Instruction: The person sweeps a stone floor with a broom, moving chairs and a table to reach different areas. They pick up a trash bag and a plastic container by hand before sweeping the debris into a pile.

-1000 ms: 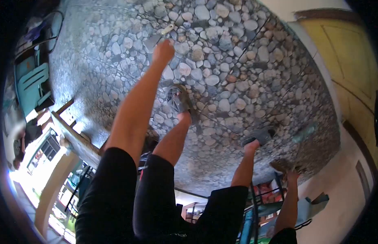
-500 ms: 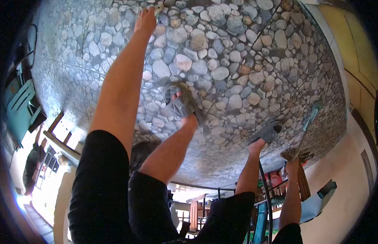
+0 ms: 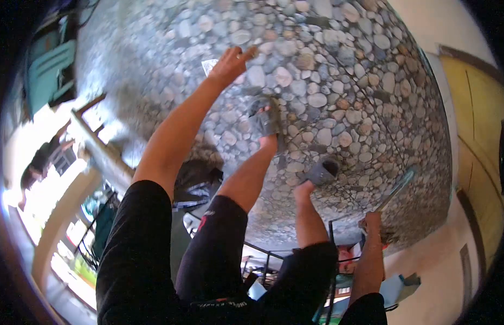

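Observation:
My left hand (image 3: pixel 229 66) is above the pebbled floor (image 3: pixel 317 70), its fingers curled together. A small tan thing (image 3: pixel 252 52) shows at its fingertips; I cannot tell what it is. A white scrap (image 3: pixel 209 66) with faint print sticks out beside the back of this hand. At the lower right, my right hand (image 3: pixel 372 221) is wrapped round a thin stick (image 3: pixel 386 201) that slants down to the floor. The stick ends in a narrow teal head (image 3: pixel 405 177). My feet, in a grey left slipper (image 3: pixel 264 115) and a grey right slipper (image 3: pixel 322 170), stand between the hands.
Behind my left leg is a dark plastic bag (image 3: pixel 195 184). A teal chair (image 3: pixel 50 67) stands at the left, near a pale wooden rail (image 3: pixel 103 146). A yellow door (image 3: pixel 463 108) is set in the wall at the right. Something red (image 3: pixel 345 253) lies beyond my right hand.
My left hand has drawn back toward my feet, with the small tan thing now at its fingertips. The white scrap has come into view. My right foot is closer to the left one.

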A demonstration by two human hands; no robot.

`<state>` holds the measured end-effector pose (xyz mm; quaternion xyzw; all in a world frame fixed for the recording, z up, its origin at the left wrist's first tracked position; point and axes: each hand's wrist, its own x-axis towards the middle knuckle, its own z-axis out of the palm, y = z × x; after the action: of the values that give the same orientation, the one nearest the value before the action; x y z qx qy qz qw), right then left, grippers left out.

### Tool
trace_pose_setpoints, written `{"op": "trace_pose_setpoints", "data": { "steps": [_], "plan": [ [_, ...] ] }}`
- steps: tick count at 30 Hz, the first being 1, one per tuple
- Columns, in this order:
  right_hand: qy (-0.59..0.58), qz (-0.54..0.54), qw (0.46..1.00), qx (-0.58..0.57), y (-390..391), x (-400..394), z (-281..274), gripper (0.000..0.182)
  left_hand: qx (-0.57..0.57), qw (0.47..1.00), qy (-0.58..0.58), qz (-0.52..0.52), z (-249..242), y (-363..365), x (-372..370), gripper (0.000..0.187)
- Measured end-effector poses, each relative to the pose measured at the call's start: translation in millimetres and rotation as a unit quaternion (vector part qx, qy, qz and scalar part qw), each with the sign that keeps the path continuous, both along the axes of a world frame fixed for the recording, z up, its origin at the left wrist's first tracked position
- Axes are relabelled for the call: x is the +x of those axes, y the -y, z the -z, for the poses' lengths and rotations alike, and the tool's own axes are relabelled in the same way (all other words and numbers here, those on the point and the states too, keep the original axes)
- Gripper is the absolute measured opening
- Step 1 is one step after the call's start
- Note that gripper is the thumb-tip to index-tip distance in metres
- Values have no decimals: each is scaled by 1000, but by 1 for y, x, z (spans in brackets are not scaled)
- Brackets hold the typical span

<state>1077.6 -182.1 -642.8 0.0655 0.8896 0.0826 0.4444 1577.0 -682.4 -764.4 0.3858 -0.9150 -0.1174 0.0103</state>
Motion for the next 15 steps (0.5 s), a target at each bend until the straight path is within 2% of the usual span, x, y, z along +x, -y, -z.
{"op": "trace_pose_setpoints", "data": {
  "steps": [1,2,4,5,6,7,9,10,11,12,13,14,15],
  "plan": [
    [59,-128,978,153,-47,-38,35,35,22,1000,17,-13,-32,-21,11,63],
    [67,-152,976,143,-22,-29,19,35,42,998,35,-30,-61,-40,25,65],
    [-1,-32,998,45,18,-4,-26,12,53,991,86,-83,-110,-71,52,66],
    [30,15,999,15,26,-6,-40,11,87,983,119,-112,-133,-89,69,65],
    [71,-14,995,65,15,-25,-47,11,123,970,151,-142,-154,-108,86,64],
    [112,-45,986,112,11,-44,-40,11,110,964,175,-164,-172,-124,105,62],
    [67,-84,991,81,55,-5,-97,10,79,952,216,-201,-193,-158,156,61],
    [75,-97,990,76,63,-3,-104,10,52,947,242,-204,-198,-167,179,61],
    [111,-51,991,59,59,-6,-113,14,81,937,252,-227,-205,-177,204,59],
    [142,2,989,45,48,-9,-119,17,32,938,259,-228,-199,-193,238,55],
    [136,7,990,46,34,-12,-117,17,-15,939,261,-224,-199,-202,265,51],
    [104,-57,991,65,18,-17,-111,21,114,916,242,-298,-199,-206,298,46],
    [68,-117,987,89,-11,-31,-101,26,76,900,286,-319,-216,-214,314,42]
  ]
}}
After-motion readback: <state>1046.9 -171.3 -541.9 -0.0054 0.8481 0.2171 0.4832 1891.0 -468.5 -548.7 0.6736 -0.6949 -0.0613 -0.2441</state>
